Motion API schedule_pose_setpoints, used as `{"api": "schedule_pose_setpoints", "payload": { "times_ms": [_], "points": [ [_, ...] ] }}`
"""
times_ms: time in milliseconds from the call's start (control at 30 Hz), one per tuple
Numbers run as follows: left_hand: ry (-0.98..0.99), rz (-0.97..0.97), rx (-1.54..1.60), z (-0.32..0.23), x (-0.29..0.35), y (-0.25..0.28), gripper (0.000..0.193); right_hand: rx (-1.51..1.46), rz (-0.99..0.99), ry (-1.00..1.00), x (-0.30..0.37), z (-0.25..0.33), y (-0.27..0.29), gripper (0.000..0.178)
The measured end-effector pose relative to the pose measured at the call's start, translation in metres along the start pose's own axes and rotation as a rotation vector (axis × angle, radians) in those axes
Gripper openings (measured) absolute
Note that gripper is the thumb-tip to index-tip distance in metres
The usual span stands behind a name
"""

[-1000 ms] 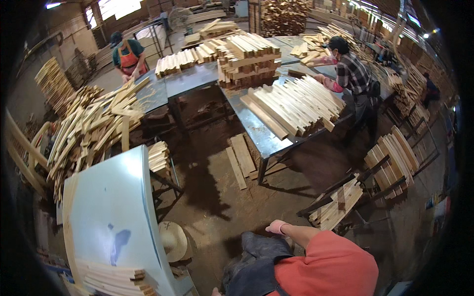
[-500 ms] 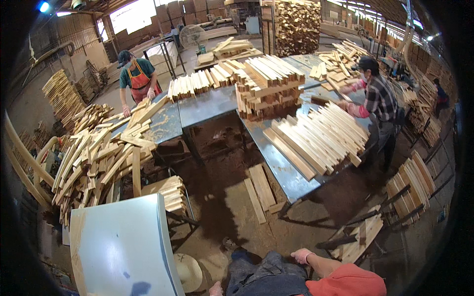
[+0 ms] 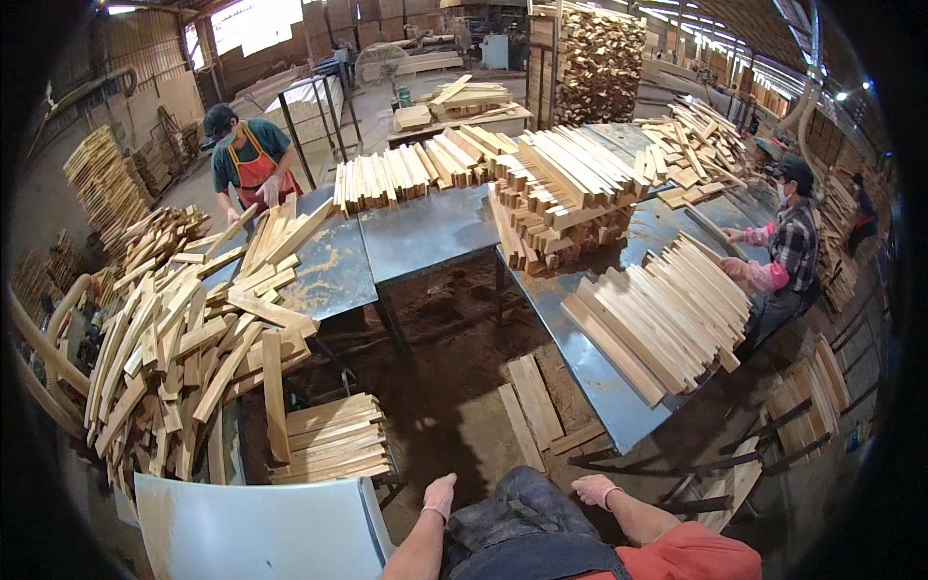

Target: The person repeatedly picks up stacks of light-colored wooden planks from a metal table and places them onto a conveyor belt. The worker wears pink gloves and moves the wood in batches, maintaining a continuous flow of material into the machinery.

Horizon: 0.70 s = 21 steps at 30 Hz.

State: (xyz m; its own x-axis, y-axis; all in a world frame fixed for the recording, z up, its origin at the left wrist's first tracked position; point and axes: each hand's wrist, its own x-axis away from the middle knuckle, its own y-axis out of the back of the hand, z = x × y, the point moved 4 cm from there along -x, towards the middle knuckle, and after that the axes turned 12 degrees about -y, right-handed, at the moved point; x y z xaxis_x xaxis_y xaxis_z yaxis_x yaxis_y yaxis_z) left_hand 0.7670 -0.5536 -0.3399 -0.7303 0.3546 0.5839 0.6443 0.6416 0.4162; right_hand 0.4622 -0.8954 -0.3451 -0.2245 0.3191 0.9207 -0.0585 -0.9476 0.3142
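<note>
My left hand [image 3: 440, 495], in a pale glove, is held out to the left of my dark apron [image 3: 522, 517]. Its fingers are curled in, and nothing shows in them. On the other side of the apron, my right hand [image 3: 594, 490], gloved too, is loosely closed with no object visible. Neither hand touches wood. A stack of boards [image 3: 333, 435] lies beyond and left of my left hand. Ahead of my right hand, a few boards [image 3: 535, 396] lie on the floor. At the lower left stands a pale blue metal surface [image 3: 256, 532].
Metal tables [image 3: 425, 232] carry rows of wooden strips [image 3: 667, 314] and a crosswise stack [image 3: 561, 203]. Loose boards [image 3: 193, 338] form a heap at left. One co-worker [image 3: 251, 159] stands behind it; another [image 3: 788, 237] handles a board at the right table. Wood leans on racks [image 3: 802, 401] at lower right.
My left hand has come up and forward from the lower edge. The view has shifted, and the blue surface sits lower. The right co-worker's board is now held farther from the strips.
</note>
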Motion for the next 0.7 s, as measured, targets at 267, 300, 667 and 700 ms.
{"api": "schedule_pose_setpoints", "payload": {
  "times_ms": [267,300,667,700],
  "points": [
    [0.147,0.277,0.607,-0.079,-0.12,0.006,0.025,0.161,0.013,-0.011,-0.08,0.108,0.011,0.051],
    [0.201,0.252,0.581,-0.086,-0.128,0.015,0.027,0.088,0.034,-0.16,-0.088,0.125,0.018,0.051],
    [0.476,-0.014,0.073,-0.029,-0.226,0.143,0.034,0.463,-0.302,0.485,-0.24,0.42,0.172,0.022],
    [0.507,-0.082,0.226,-0.03,-0.236,0.144,0.034,0.501,-0.32,0.494,-0.241,0.451,0.183,0.022]
  ]
}}
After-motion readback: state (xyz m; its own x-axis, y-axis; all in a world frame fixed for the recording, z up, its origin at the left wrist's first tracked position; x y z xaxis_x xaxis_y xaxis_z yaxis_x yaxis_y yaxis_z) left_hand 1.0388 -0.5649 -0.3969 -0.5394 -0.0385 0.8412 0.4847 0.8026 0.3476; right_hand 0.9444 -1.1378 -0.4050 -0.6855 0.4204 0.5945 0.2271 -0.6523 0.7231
